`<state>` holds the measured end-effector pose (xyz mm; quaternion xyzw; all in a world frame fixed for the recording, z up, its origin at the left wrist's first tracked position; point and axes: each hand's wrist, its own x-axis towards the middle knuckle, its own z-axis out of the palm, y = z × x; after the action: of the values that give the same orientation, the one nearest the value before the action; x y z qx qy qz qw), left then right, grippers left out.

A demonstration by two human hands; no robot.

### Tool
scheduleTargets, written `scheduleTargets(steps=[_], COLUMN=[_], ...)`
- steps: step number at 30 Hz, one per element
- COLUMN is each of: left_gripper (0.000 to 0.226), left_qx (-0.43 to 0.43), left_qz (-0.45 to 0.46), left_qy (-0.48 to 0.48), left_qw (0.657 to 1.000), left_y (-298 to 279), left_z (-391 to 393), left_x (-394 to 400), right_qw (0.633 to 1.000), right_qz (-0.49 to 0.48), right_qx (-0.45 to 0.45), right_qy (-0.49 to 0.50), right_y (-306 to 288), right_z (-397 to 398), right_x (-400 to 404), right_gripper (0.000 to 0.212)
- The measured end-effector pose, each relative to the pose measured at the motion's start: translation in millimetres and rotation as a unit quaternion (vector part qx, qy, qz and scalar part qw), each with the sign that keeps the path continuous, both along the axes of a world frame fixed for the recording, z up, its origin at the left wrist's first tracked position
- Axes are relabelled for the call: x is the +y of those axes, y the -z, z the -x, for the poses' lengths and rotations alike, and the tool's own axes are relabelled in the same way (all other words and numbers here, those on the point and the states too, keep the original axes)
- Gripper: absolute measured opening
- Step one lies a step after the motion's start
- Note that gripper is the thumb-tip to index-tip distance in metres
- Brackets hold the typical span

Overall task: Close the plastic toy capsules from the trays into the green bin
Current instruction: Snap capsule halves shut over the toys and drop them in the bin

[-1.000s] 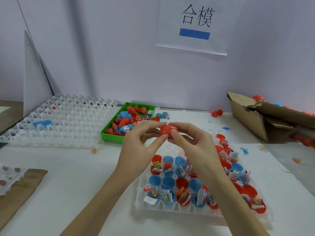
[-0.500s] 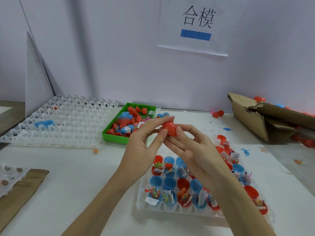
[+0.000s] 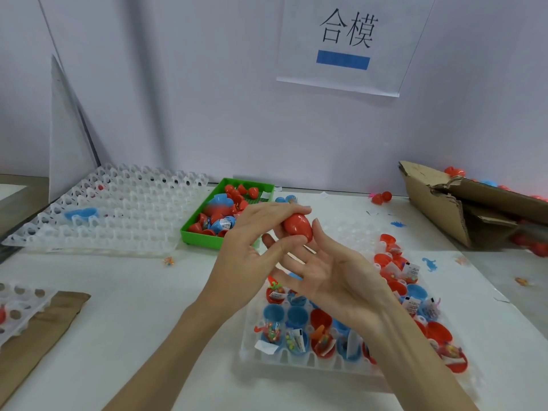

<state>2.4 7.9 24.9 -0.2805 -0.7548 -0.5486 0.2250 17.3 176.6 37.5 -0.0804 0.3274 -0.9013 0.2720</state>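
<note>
My left hand [image 3: 249, 250] pinches a closed red capsule [image 3: 298, 227] between thumb and fingertips, while my right hand [image 3: 335, 277], which gripped it half a second ago, has let go and lies palm-up with fingers straight just beneath it. The capsule now tilts toward the green bin [image 3: 207, 235], which holds other red and blue capsules just beyond my left hand. Below my wrists, the white tray [image 3: 296, 358] holds open capsule halves with small toys inside.
</note>
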Motion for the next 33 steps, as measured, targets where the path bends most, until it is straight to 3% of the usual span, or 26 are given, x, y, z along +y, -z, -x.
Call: scheduleTargets(steps=[4, 8, 17, 23, 26, 33], left_gripper=[0.034, 0.032, 0.032, 0.054, 0.047, 0.036], left_qx=[0.005, -0.052, 0.007, -0.027, 0.01, 0.11], left_qz=[0.018, -0.038, -0.021, -0.013, 0.006, 0.099], left_qy=[0.016, 0.055, -0.003, 0.025, -0.017, -0.087], left_qw=[1.0, 0.996, 1.0, 0.999, 1.0, 0.985], left_y=[-1.9, 4.2, 6.1, 10.3, 9.8, 12.1], left_z=[1.9, -2.3, -4.8, -6.3, -4.3, -1.4], left_x=[0.8, 8.3, 14.0, 14.0, 12.3, 4.8], right_qw=[1.0, 0.998, 0.996, 0.996, 0.997, 0.997], right_qz=[0.013, 0.052, 0.055, 0.048, 0.034, 0.029], right_qx=[-0.012, -0.034, -0.035, -0.057, -0.058, -0.064], right_qy=[0.009, 0.021, 0.067, 0.047, 0.045, 0.025], right_y=[2.2, 8.0, 7.1, 7.4, 8.4, 11.3], right_z=[0.2, -2.3, -5.5, -5.7, -5.0, -7.2], right_x=[-1.5, -10.1, -14.9, -13.5, -14.2, -15.8], right_gripper=[0.04, 0.04, 0.038, 0.042, 0.034, 0.046])
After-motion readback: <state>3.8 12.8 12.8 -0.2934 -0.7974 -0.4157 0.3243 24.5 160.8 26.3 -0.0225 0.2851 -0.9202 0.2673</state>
